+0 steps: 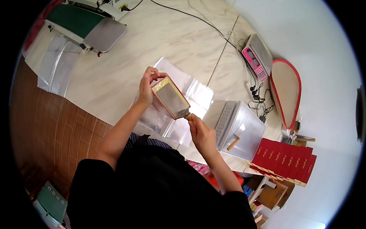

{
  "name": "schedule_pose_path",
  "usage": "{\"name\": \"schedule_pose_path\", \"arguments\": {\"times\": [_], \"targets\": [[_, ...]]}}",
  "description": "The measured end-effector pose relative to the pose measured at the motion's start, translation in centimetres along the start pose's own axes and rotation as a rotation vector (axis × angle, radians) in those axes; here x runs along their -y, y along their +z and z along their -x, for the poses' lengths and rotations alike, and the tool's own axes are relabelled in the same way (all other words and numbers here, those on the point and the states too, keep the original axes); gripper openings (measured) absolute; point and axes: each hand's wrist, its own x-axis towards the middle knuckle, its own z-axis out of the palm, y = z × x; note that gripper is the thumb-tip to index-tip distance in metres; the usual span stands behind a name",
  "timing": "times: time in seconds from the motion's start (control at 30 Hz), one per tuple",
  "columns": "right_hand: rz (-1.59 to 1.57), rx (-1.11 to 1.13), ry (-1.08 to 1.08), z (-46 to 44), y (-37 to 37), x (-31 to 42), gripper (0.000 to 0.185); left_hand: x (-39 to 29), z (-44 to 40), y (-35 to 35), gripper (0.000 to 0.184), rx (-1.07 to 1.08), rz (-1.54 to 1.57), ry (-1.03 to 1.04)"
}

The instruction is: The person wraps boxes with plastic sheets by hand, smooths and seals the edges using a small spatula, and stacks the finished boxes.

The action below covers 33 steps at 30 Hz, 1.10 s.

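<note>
My left hand grips the far end of a small red box with a yellow inner edge, held tilted above the table. My right hand is closed around the short handle of a trowel. Its metal neck meets the near corner of the box, and a grey flat surface fills the box's open face. Whether that grey area is the trowel's blade or the box's contents, I cannot tell. Beneath both hands lie clear plastic bags spread on the marbled table.
On the right, a metal tray holds another wooden-handled trowel. Beyond it are a pink-fronted scale, cables and a red-rimmed basket. Red boxes are stacked at the right. A green-belted machine and plastic sheeting occupy the far left.
</note>
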Motion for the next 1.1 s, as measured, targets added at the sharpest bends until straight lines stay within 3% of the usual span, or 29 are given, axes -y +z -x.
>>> {"name": "schedule_pose_path", "arguments": {"times": [0.2, 0.33, 0.6, 0.9, 1.1], "targets": [[0.023, 0.062, 0.110, -1.2, -0.1, 0.6, 0.022, 0.0, -0.1, -0.2, 0.050, 0.039, 0.070, -0.016], [0.025, -0.004, 0.013, -0.7, -0.3, -0.1, 0.021, 0.3, -0.2, -0.7, 0.051, 0.067, 0.045, -0.028], [0.008, 0.106, 0.160, -1.8, -0.6, 1.0, 0.019, 0.0, -0.1, -0.2, 0.051, 0.034, 0.055, 0.000], [-0.062, 0.041, 0.086, -1.7, 0.0, 0.3, 0.015, 0.2, 0.1, 0.0, 0.052, 0.025, 0.164, -0.083], [-0.108, 0.011, 0.115, -0.1, -0.7, 0.4, 0.015, -0.2, 0.0, -0.5, 0.048, 0.091, 0.114, -0.034]]}}
